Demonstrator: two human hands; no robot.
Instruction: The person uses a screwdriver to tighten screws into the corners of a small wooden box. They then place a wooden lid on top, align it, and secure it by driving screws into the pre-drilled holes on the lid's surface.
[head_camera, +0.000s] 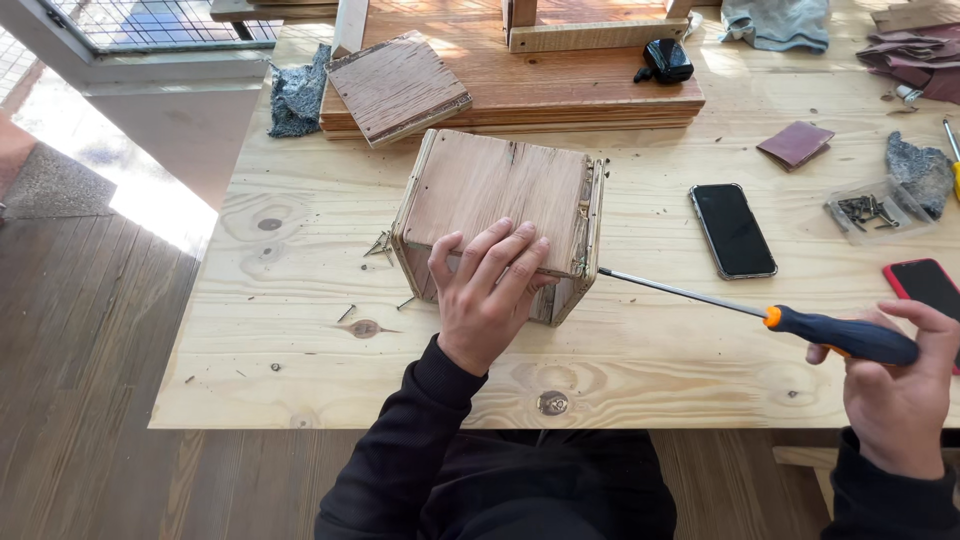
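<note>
Wooden box (497, 205) mid-bench, left hand (487, 292) pressing flat on it.
Right hand (900, 385) clamped on screwdriver (760, 312), tip touching the box's right edge.

Light: bright daylight from the upper left, by the window (150, 20)
Glare: a blown-out patch on the floor (160, 205) and the surface's (300, 330) far edge
Shadows: soft, short, toward the viewer under the wooden box (495, 215)
Sharpness: crisp throughout, no motion blur
Edges: slight wide-angle bending
</note>
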